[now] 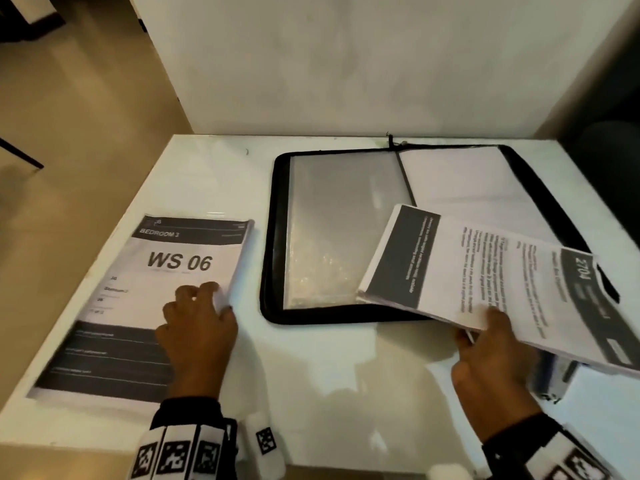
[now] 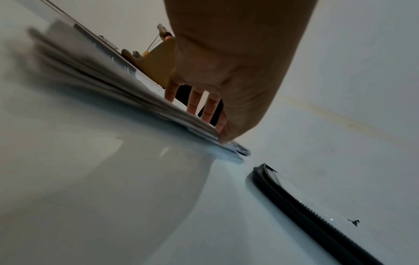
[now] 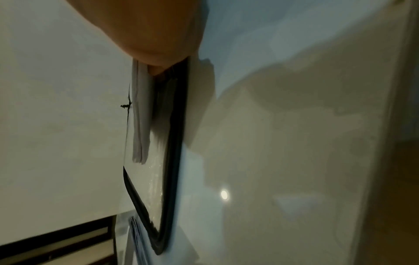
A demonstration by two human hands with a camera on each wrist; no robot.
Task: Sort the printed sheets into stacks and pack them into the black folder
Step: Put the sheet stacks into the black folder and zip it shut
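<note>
Right hand (image 1: 491,355) grip pinching a tilted stack of printed white sheets (image 1: 485,271) over the open black zip folder (image 1: 277,237), likely for packing. Left hand (image 1: 197,327) grip curled on the "WS 06" paper stack (image 1: 138,306), edge lifted off white worktop (image 1: 329,368).

A glossy white table (image 1: 304,368) stands pushed against a plain off-white wall (image 1: 346,64), its surface catching soft reflections and the round glint of 1 lamp (image 3: 224,194). Left of it, beige floor (image 1: 69,133) runs toward dark furniture (image 1: 20,15) in the corner.
</note>
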